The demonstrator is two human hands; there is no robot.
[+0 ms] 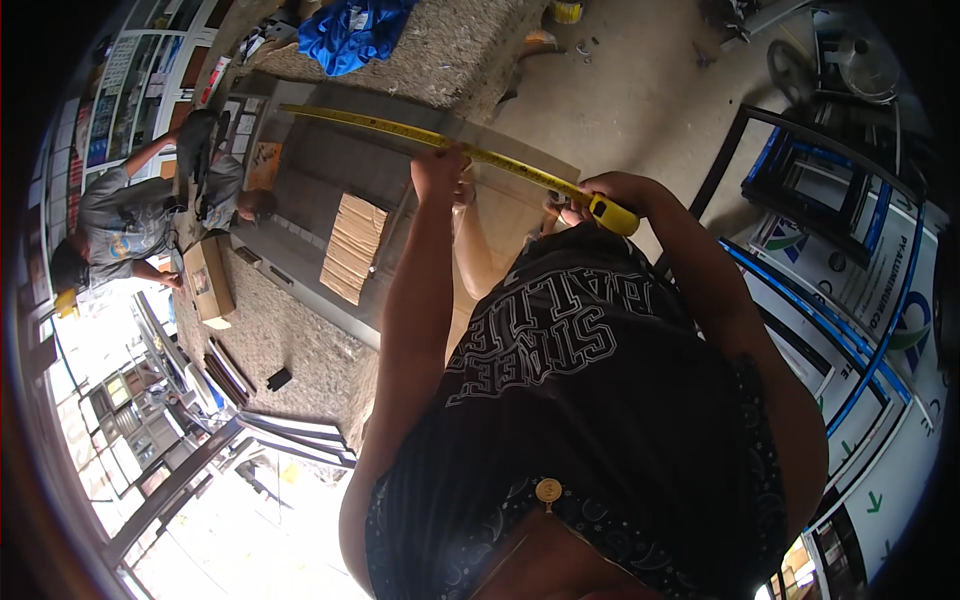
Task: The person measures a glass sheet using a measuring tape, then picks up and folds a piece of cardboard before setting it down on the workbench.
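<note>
The right hand [622,187] is closed around the case of a yellow tape measure [614,215]. Its long blade [370,122] runs out to the left, past the left hand [440,174] and well beyond it, above a grey surface [320,165]. The left hand is narrow — its fingers are curled on the blade. To the left of this hand and lower lies a corrugated cardboard piece [353,248]; farther up-left from it is blue cloth [355,38].
</note>
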